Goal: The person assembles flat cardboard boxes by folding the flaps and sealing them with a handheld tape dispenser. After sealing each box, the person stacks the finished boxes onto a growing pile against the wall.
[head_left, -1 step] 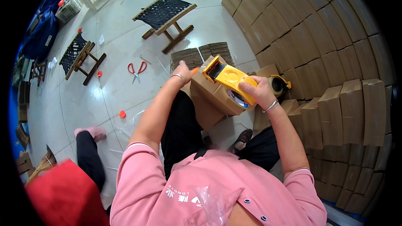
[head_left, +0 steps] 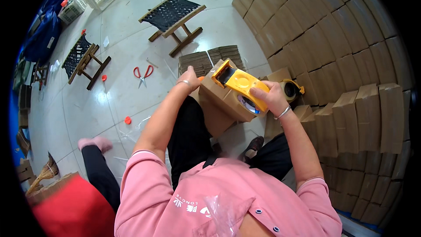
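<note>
My right hand [head_left: 272, 96] grips a yellow tape dispenser [head_left: 242, 81] with a roll of tape in it. The dispenser lies over the top of a brown cardboard box [head_left: 215, 91] that stands in front of me between my legs. At the box's far left edge is my left hand [head_left: 188, 78], its fingers curled and partly hidden. A small orange piece [head_left: 201, 79] shows at its fingers; I cannot make out what it is. A second tape dispenser [head_left: 290, 89] with a yellow frame sits just right of my right hand.
Flattened cardboard [head_left: 193, 61] lies bundled beyond the box. Stacked cartons [head_left: 324, 44] wall the right side. Red-handled scissors [head_left: 141, 77] lie on the tiled floor. Folding stools [head_left: 173, 13] stand farther off. A person in red [head_left: 74, 206] is close at my lower left.
My left hand has shifted slightly down and left, and less of the orange piece shows. The person in red has moved a little. My right hand and the dispenser have barely moved.
</note>
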A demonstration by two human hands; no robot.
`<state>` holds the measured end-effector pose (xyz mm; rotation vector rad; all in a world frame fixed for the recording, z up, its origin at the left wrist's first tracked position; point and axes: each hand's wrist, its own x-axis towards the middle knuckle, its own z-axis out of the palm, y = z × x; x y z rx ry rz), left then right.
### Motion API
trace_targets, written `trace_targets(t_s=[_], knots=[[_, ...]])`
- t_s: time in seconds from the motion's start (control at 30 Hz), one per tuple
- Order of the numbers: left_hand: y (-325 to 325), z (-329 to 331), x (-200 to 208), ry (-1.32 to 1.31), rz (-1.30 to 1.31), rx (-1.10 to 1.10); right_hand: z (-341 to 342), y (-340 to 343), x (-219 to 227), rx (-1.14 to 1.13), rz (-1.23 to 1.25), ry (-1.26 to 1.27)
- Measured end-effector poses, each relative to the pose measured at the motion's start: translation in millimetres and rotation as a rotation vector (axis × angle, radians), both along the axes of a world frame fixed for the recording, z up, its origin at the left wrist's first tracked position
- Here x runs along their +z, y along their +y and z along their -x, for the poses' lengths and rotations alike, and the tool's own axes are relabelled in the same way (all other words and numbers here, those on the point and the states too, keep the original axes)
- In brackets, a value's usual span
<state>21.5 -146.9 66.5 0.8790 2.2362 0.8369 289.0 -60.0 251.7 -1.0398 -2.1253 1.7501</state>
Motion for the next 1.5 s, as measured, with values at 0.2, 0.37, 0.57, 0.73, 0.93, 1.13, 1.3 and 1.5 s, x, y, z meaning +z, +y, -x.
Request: trace_targets(t_s=[0.2,0.37,0.57,0.73,0.93,1.13,1.3,1.5], knots=[[-27.3,-20.9,39.2,-0.685,-0.626,-0.426,-6.3,3.2,-9.6,-0.038,-0.003,0.054],[-28.7,-6.4,98.3,0.277,-0.183,-0.780,-4.8,3.6,-4.1,-0.022,0.093,0.069],[6.3,-27.9,112.2,0.502,-0.213,-0.949,-5.3,9.9,-4.5,-0.026,0.082,-0.012],[7.8,-33.4,117.1,0.584,-0.184,-0.987,-10.0,12.4,17.1,0.057,-0.009,-0.136],[6.4,-37.6,119.6,0.633,-0.207,-0.977,-143.0,18.3,40.5,-0.056,0.086,-0.241],[8.2,-42.2,120.7,0.584,-0.235,-1.015,-219.1,7.1,-18.5,-0.102,0.075,-0.484],[9.4,-50.0,126.7,0.785,-0.153,-1.017,-146.2,-8.3,-61.9,-0.130,-0.238,-0.525],[7.8,-63.7,134.6,0.636,0.005,-0.943,-100.4,-34.6,-62.9,-0.179,-0.442,-0.843]])
